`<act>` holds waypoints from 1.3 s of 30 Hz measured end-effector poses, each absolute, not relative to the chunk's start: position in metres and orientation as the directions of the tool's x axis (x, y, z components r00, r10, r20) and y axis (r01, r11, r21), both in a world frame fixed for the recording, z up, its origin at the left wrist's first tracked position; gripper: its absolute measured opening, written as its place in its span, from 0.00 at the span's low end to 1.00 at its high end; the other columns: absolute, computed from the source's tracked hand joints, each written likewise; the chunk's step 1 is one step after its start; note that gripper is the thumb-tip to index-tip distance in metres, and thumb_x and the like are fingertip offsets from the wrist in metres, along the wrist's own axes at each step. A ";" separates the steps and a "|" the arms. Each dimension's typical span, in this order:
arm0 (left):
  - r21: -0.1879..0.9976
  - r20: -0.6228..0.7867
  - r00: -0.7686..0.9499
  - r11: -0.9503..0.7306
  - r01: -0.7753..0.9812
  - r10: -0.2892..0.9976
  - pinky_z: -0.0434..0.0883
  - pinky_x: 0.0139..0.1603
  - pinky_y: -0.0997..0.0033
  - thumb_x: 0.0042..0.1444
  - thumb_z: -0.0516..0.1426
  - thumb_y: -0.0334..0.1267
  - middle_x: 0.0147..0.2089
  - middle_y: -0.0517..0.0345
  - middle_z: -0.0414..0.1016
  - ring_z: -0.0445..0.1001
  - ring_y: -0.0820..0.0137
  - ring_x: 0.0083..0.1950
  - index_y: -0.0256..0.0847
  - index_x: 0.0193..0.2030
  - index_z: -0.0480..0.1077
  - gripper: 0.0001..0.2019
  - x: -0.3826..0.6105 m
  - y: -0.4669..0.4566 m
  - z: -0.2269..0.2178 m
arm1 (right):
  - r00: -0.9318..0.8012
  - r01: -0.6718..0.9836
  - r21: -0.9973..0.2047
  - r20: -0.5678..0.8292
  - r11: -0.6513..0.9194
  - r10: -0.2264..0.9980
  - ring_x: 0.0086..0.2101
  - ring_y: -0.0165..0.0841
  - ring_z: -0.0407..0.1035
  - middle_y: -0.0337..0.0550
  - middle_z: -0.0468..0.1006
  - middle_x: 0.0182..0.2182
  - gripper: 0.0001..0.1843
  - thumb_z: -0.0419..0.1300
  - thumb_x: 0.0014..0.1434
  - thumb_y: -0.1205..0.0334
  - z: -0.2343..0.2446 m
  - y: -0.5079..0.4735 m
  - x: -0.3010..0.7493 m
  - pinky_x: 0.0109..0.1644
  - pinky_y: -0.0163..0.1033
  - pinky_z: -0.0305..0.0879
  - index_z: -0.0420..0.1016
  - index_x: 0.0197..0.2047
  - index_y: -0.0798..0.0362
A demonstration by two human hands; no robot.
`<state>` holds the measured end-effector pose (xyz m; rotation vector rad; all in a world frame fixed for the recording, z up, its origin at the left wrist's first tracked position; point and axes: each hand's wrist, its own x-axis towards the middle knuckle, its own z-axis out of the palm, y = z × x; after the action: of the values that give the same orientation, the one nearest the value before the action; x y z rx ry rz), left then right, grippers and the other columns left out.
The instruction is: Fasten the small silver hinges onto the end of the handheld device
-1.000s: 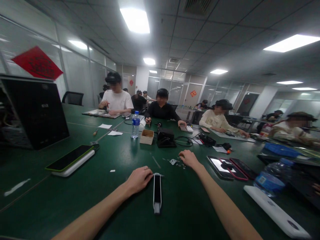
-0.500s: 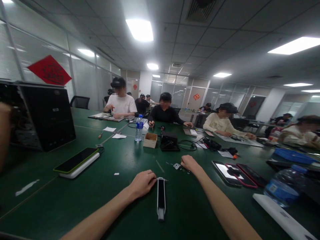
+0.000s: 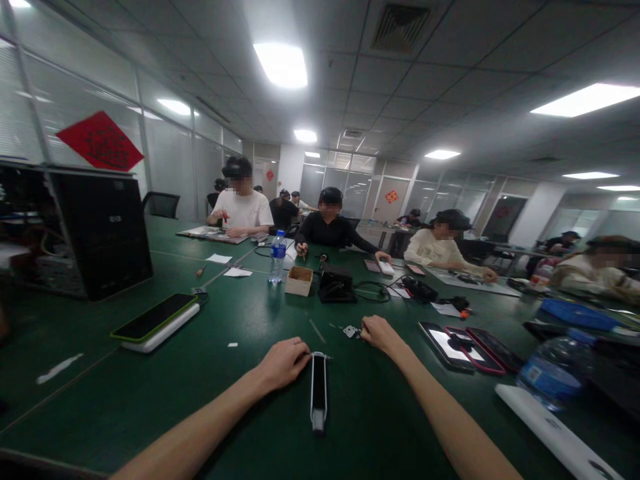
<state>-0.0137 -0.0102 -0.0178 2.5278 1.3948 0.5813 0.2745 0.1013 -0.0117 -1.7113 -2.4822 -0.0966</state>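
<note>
While the left hand (image 3: 283,362) touches the device (image 3: 318,393) with curled fingers (image 3: 300,352), the right hand (image 3: 380,331) curls beside metal parts (image 3: 350,331)

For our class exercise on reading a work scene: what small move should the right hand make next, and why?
Probably pinch up one of the small metal parts with the right hand: it lies right beside them on the green table, while the left hand touches the top end of the long black-and-white device.
</note>
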 end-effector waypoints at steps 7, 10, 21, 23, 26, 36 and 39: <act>0.366 0.252 0.466 -0.529 0.765 0.848 0.68 0.38 0.72 0.62 0.50 0.38 0.39 0.54 0.72 0.72 0.68 0.38 0.39 0.41 0.72 0.10 -0.013 -0.011 -0.018 | -0.339 0.897 -0.176 0.311 0.405 0.888 0.33 0.32 0.69 0.45 0.76 0.32 0.08 0.53 0.56 0.64 -0.008 0.087 0.269 0.37 0.33 0.60 0.74 0.34 0.56; 0.368 0.248 0.460 -0.522 0.770 0.853 0.68 0.38 0.71 0.61 0.51 0.38 0.39 0.53 0.72 0.72 0.67 0.37 0.38 0.41 0.72 0.10 -0.013 -0.012 -0.015 | -0.299 0.817 -0.361 0.402 0.450 0.865 0.30 0.31 0.68 0.43 0.76 0.28 0.08 0.56 0.53 0.62 -0.005 0.071 0.259 0.35 0.34 0.61 0.74 0.31 0.55; 0.417 0.480 0.423 -0.624 0.661 0.769 0.69 0.40 0.69 0.59 0.55 0.40 0.40 0.54 0.72 0.71 0.68 0.38 0.38 0.47 0.68 0.11 -0.002 -0.021 -0.009 | -0.276 0.253 -0.901 0.281 0.352 0.919 0.28 0.31 0.69 0.40 0.76 0.25 0.10 0.60 0.48 0.58 -0.016 0.023 0.193 0.34 0.35 0.65 0.75 0.29 0.57; 0.434 0.519 0.416 -0.650 0.624 0.746 0.70 0.38 0.71 0.59 0.57 0.37 0.39 0.56 0.72 0.71 0.69 0.37 0.38 0.44 0.69 0.09 0.001 -0.021 -0.010 | -0.277 0.201 -0.914 0.292 0.353 0.915 0.28 0.31 0.70 0.41 0.77 0.26 0.10 0.60 0.49 0.58 -0.016 0.017 0.183 0.34 0.36 0.66 0.75 0.29 0.57; 0.471 0.579 0.372 -0.669 0.575 0.726 0.70 0.37 0.73 0.59 0.56 0.34 0.36 0.58 0.73 0.71 0.71 0.35 0.38 0.41 0.69 0.04 0.004 -0.021 -0.014 | -0.241 0.167 -0.913 0.328 0.371 0.914 0.29 0.32 0.70 0.42 0.78 0.26 0.12 0.61 0.50 0.55 -0.016 0.007 0.174 0.35 0.36 0.67 0.76 0.30 0.56; 0.542 0.565 0.347 -0.654 0.528 0.749 0.67 0.34 0.76 0.56 0.58 0.33 0.34 0.60 0.74 0.69 0.74 0.30 0.39 0.40 0.72 0.05 -0.006 -0.015 -0.011 | -0.229 0.249 -0.868 0.378 0.429 0.897 0.34 0.36 0.73 0.45 0.80 0.33 0.16 0.59 0.54 0.50 -0.017 0.001 0.196 0.40 0.40 0.69 0.77 0.37 0.54; 0.557 0.483 0.390 -0.619 0.553 0.784 0.67 0.34 0.76 0.55 0.58 0.32 0.33 0.61 0.74 0.70 0.74 0.29 0.38 0.41 0.72 0.07 -0.016 -0.010 -0.010 | -0.236 0.431 -0.787 0.374 0.441 0.897 0.34 0.35 0.72 0.43 0.79 0.35 0.14 0.58 0.56 0.53 -0.017 0.006 0.214 0.40 0.40 0.67 0.78 0.37 0.53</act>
<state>-0.0156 -0.0096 -0.0101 2.3469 1.1695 1.0662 0.2143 0.0057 -0.0166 -1.1290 -1.8429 0.6899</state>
